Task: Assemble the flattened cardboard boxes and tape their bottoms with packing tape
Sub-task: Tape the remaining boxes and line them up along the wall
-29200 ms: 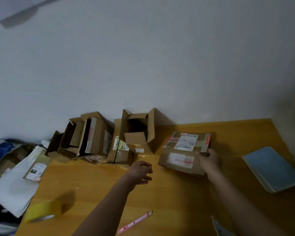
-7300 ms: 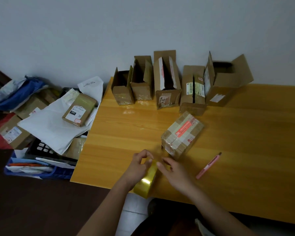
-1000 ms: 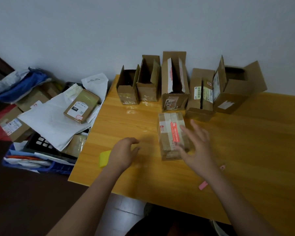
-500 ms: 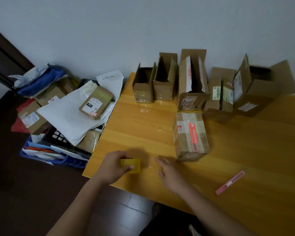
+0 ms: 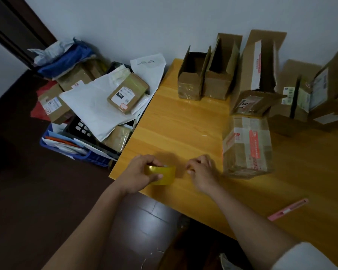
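The left hand now grips the yellow packing tape roll beside the assembled box; the right hand, fingers curled and holding nothing, has left the box, probably seeking the tape's end.

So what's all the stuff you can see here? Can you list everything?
table: one, yellow-orange wood, centre and right.
open boxes: about five, brown cardboard, row along the wall.
closed box: one, brown with a red label, near the right hand.
tape roll: one, yellowish, table's near edge.
pink cutter: one, table's near right.
parcel pile: brown boxes, white mailers, blue crate, on the floor, left.
left hand: fingers grip the tape roll.
right hand: fingers curled, beside the roll.
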Tool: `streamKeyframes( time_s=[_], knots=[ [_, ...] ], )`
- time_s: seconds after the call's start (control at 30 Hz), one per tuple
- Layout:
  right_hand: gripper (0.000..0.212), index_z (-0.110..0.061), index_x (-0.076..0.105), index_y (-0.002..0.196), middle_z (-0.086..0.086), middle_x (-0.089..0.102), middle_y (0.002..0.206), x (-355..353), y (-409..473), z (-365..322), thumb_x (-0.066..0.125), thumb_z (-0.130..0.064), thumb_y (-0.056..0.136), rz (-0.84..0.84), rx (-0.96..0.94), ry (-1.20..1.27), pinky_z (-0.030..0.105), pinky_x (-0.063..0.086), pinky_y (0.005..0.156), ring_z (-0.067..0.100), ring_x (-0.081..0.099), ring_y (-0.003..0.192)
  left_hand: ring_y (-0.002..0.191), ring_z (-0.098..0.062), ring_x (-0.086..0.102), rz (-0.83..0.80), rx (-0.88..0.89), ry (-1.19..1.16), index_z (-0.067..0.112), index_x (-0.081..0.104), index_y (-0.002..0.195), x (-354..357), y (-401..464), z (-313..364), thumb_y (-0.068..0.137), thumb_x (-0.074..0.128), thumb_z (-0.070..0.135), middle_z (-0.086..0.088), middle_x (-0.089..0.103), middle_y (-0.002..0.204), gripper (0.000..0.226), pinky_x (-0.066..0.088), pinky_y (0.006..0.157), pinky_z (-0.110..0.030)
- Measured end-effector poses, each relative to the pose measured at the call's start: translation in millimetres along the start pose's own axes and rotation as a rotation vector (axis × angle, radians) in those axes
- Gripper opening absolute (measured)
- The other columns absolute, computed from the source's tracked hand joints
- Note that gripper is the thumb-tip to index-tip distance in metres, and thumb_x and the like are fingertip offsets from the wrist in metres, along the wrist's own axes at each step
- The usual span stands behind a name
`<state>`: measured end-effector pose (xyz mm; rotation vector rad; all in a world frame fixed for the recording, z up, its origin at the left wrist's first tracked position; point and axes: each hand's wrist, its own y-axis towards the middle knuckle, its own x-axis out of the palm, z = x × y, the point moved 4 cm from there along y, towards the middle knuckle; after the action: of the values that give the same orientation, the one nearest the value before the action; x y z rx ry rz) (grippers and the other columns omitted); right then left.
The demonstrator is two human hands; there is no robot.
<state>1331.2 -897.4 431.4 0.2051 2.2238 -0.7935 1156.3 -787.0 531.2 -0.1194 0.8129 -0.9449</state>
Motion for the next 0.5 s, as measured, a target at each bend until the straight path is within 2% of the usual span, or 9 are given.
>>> streamKeyframes(
  time_s=[0.1, 0.23, 0.33, 0.43, 0.5],
  knots=[
    [0.012, -0.033, 0.051, 0.089, -0.007, 0.032, 0.111, -4.0, 0.0, -3.2, 0.054, -0.027, 0.098, 0.004, -0.001, -0.02, 0.037, 0.039, 0.092, 0.021, 0.034, 0.111, 0.106, -0.013, 0.049, -0.006, -0.045, -0.057, 0.035, 0.062, 0.093, -2.5, 1.6, -3.9, 0.081, 0.077, 0.018, -0.002, 0.056, 0.109, 0.025, 0.037, 0.086, -0.022],
    [0.008, -0.027, 0.052, 0.091, -0.006, 0.037, 0.111, -13.5, -4.2, -5.5, 0.053, -0.025, 0.099, -0.005, -0.037, -0.047, 0.036, 0.04, 0.089, 0.02, 0.035, 0.111, 0.107, -0.012, 0.047, -0.01, -0.051, -0.083, 0.033, 0.063, 0.095, -3.2, 2.9, -1.9, 0.084, 0.074, 0.019, 0.007, 0.057, 0.105, 0.021, 0.04, 0.089, -0.028],
    [0.007, -0.025, 0.053, 0.095, -0.005, 0.048, 0.109, -22.4, -13.7, -7.3, 0.049, -0.023, 0.101, 0.002, -0.069, -0.116, 0.037, 0.043, 0.088, 0.02, 0.041, 0.11, 0.106, -0.013, 0.049, -0.01, -0.051, -0.091, 0.033, 0.061, 0.093, -3.0, 3.4, 1.9, 0.085, 0.073, 0.019, 0.01, 0.058, 0.103, 0.02, 0.041, 0.087, -0.03],
    [0.014, -0.025, 0.048, 0.089, -0.003, 0.055, 0.096, -34.3, -26.5, -23.3, 0.049, -0.015, 0.1, 0.05, -0.146, -0.099, 0.039, 0.048, 0.075, 0.02, 0.053, 0.091, 0.092, -0.012, 0.056, 0.044, -0.066, -0.143, 0.03, 0.063, 0.093, -8.2, 0.2, -1.4, 0.087, 0.071, 0.017, 0.009, 0.061, 0.095, 0.017, 0.044, 0.078, -0.028],
    [0.013, -0.02, 0.053, 0.091, 0.0, 0.057, 0.093, -42.5, -36.0, -39.2, 0.049, -0.011, 0.099, 0.049, -0.218, -0.036, 0.04, 0.047, 0.071, 0.021, 0.054, 0.084, 0.083, -0.012, 0.057, 0.035, -0.128, -0.195, 0.025, 0.064, 0.097, -11.3, -6.8, -5.0, 0.088, 0.069, 0.016, 0.005, 0.061, 0.092, 0.013, 0.044, 0.07, -0.024]
  ],
)
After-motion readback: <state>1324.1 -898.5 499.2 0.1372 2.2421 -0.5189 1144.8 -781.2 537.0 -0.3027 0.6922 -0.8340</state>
